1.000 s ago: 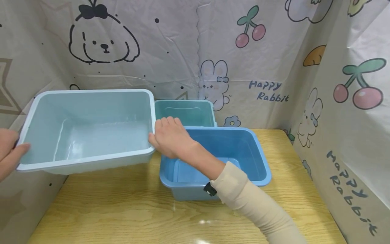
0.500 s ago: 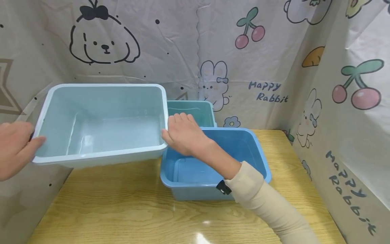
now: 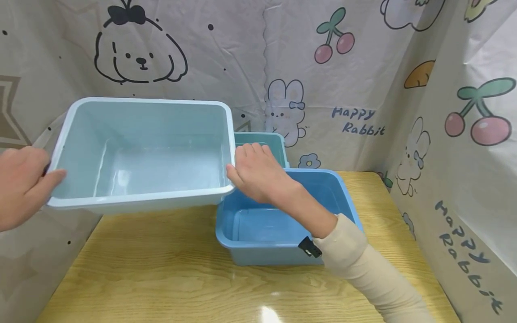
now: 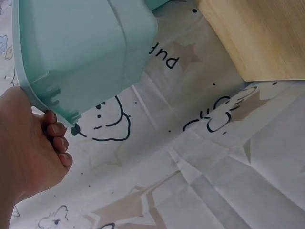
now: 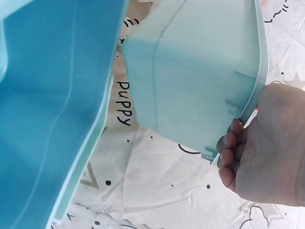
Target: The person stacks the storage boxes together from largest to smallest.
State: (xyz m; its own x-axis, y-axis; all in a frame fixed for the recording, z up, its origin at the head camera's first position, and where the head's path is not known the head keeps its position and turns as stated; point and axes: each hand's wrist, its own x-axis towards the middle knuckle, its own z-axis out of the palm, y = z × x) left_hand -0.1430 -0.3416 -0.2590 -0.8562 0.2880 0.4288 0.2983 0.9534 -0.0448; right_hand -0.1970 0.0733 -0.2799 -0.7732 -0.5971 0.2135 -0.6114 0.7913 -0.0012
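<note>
A pale mint plastic storage bin (image 3: 149, 161) hangs above the table's left side, its open top tipped toward me and nothing inside. My left hand (image 3: 26, 186) grips its left rim, thumb inside and fingers curled beneath, as the left wrist view shows. On the opposite end, my right hand (image 3: 260, 172) grips the right rim the same way; in the right wrist view its fingers (image 5: 228, 143) curl under the edge. Below and right of it a blue bin (image 3: 266, 224) stands on the table, partly hidden by my right forearm.
Behind the blue bin stands a teal bin (image 3: 278, 146), mostly covered by the raised one. All this is over a wood-grain table (image 3: 169, 278). Printed cloth (image 3: 355, 89) closes off the back and both sides.
Both hands have lifted the mint bin higher and carried it rightward, hiding more of the teal bin. The blue bin stays where it was.
</note>
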